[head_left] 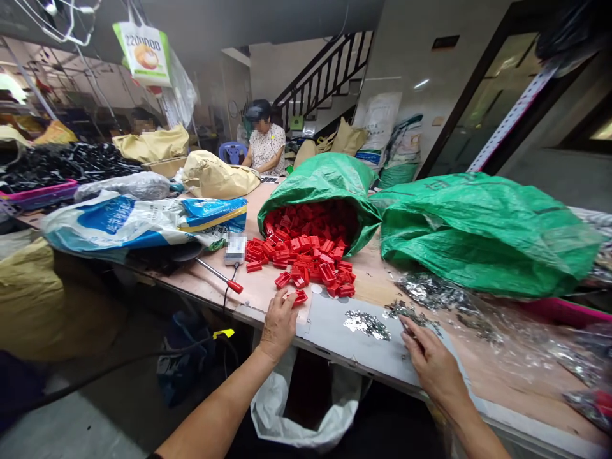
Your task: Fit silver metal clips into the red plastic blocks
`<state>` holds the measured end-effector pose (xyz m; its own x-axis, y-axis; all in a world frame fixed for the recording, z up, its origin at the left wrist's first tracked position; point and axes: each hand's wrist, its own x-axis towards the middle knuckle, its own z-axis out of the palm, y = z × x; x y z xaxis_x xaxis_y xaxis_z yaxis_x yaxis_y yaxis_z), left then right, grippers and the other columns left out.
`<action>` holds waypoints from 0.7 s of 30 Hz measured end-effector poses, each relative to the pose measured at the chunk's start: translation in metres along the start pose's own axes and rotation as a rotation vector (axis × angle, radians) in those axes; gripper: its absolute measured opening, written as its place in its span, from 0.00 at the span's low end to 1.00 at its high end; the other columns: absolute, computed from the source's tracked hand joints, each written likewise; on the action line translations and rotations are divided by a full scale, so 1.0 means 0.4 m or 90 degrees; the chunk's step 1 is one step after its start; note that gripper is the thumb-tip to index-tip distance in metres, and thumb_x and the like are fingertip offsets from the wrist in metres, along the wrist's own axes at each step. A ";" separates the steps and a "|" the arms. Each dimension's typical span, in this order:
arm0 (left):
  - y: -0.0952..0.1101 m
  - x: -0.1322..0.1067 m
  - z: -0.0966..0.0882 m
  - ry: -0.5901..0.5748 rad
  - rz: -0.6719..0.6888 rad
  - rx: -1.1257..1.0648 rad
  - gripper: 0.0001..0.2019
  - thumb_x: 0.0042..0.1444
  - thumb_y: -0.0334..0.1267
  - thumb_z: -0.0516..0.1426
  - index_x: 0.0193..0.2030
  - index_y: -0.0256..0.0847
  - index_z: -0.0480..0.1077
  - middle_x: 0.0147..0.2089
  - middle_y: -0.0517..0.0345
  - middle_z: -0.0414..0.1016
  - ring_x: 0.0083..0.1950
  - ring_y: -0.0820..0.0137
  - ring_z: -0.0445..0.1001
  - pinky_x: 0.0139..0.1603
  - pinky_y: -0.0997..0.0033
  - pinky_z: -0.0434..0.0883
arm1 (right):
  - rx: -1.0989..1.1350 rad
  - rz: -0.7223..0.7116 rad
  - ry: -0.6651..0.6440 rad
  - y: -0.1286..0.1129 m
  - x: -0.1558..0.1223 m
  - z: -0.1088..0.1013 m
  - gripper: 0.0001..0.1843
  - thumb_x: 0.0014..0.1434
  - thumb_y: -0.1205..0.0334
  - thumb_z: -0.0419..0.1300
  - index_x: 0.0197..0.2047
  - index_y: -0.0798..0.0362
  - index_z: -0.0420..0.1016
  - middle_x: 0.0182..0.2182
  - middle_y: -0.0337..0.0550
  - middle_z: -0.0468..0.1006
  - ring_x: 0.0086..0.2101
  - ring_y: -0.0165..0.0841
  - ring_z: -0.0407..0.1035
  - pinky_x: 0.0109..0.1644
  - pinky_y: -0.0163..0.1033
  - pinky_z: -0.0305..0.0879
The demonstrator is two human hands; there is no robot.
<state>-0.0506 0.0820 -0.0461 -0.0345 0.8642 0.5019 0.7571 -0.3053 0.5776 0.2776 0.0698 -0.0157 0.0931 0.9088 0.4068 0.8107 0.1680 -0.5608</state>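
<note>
My left hand (278, 324) rests at the table's front edge, fingers curled onto a red plastic part (299, 297) at the near end of a spill of red parts (306, 258). These pour from an open green sack (329, 182). My right hand (428, 360) lies on a grey board (335, 335), its fingertips pinched at a scatter of small shiny metal pieces (411, 313). A second little heap of metal pieces (367, 323) lies between my hands.
A second green sack (482, 229) lies at right, over a clear bag of metal pieces (478, 312). A red-handled tool (220, 277) and a blue-white bag (138, 220) lie at left. A white bag (296, 408) hangs under the table edge. A seated person (265, 143) works far behind.
</note>
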 end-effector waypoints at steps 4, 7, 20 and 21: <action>0.011 -0.021 0.000 0.005 -0.004 0.002 0.25 0.57 0.25 0.56 0.62 0.40 0.65 0.65 0.43 0.62 0.64 0.55 0.65 0.64 0.50 0.68 | -0.022 0.053 0.006 0.040 0.024 0.010 0.31 0.56 0.42 0.50 0.54 0.53 0.76 0.42 0.49 0.80 0.39 0.43 0.76 0.44 0.46 0.72; 0.025 -0.050 -0.004 0.001 -0.016 -0.015 0.27 0.57 0.26 0.56 0.64 0.42 0.63 0.67 0.43 0.59 0.67 0.54 0.62 0.66 0.47 0.65 | -0.028 0.069 0.003 0.046 0.026 0.021 0.31 0.54 0.40 0.50 0.49 0.53 0.78 0.44 0.50 0.80 0.41 0.46 0.76 0.47 0.48 0.72; -0.012 -0.344 -0.086 -0.276 0.186 -0.366 0.23 0.64 0.54 0.51 0.58 0.42 0.71 0.51 0.43 0.78 0.53 0.61 0.77 0.52 0.67 0.75 | -0.174 -0.021 0.060 0.152 0.039 0.065 0.30 0.58 0.38 0.44 0.43 0.47 0.80 0.40 0.51 0.81 0.38 0.53 0.76 0.43 0.58 0.72; -0.045 -0.383 -0.100 -0.331 0.155 -0.389 0.27 0.65 0.59 0.46 0.52 0.42 0.75 0.42 0.46 0.81 0.44 0.65 0.80 0.45 0.72 0.76 | -0.187 -0.026 0.072 0.171 0.039 0.070 0.28 0.59 0.39 0.44 0.43 0.44 0.80 0.39 0.50 0.82 0.36 0.52 0.76 0.40 0.57 0.73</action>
<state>-0.0852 -0.0607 -0.1076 0.5026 0.7748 0.3836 0.2120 -0.5406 0.8142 0.3183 0.1061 -0.0678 0.1070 0.8521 0.5123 0.9459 0.0714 -0.3164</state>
